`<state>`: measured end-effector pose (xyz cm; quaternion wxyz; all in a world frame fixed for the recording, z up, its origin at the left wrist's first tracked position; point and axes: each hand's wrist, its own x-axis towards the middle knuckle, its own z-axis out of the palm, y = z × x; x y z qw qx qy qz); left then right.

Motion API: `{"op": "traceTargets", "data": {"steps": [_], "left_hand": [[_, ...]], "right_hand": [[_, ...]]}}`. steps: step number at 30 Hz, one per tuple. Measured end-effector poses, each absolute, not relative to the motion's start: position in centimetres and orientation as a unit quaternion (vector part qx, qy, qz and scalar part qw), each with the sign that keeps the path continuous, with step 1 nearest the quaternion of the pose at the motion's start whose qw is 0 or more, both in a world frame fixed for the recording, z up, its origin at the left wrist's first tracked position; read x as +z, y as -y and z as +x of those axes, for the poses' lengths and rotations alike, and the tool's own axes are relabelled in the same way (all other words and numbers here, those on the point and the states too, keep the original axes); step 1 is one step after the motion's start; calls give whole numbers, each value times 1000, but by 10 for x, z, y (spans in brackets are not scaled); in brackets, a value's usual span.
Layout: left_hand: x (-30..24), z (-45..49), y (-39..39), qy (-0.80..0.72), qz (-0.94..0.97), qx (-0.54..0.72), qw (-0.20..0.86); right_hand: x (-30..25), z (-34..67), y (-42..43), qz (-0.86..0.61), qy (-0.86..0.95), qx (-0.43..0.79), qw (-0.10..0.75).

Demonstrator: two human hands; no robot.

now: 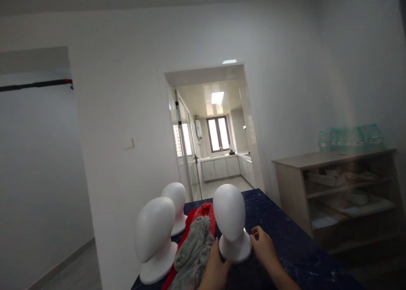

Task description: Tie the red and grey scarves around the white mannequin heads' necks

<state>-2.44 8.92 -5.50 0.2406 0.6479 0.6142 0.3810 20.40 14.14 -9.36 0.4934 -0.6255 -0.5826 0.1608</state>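
Note:
A white foam mannequin head stands upright on the dark blue marbled table, with my two hands on either side of its round base. My left hand grips the base's left edge, thumb and fingers curved about it. On the opposite side, my right hand has its bent fingers against the base's right edge. Left of my left hand lies crumpled grey plush fabric, partly over red cloth. Two more white mannequin heads, a near one and a farther one, stand along the table's left side.
At the right, a wooden shelf unit carries several water bottles on top and assorted items inside. Beyond the table a doorway with an open glass door leads into a kitchen. A white wall runs behind the table.

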Motion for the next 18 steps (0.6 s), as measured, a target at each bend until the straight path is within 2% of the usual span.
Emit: {"op": "traceTargets", "data": {"steps": [2, 4, 6, 8, 13, 18], "left_hand": [[-41, -57, -83, -619, 672, 360, 188], [-26, -89, -80, -654, 679, 325, 74], [-14, -113, -79, -679, 686, 261, -21], [-11, -126, -78, -691, 695, 188, -68], [-16, -127, -79, -736, 664, 93, -93], [-4, -132, -76, -715, 689, 103, -66]], "right_hand": [[-93, 202, -141, -630, 578, 156, 494], [-93, 201, -142, -634, 575, 155, 493], [-94, 201, -142, -637, 574, 155, 491], [-94, 202, -142, -639, 575, 156, 487], [-93, 206, -139, -637, 578, 155, 487], [-94, 207, -136, -633, 577, 156, 493]]}}
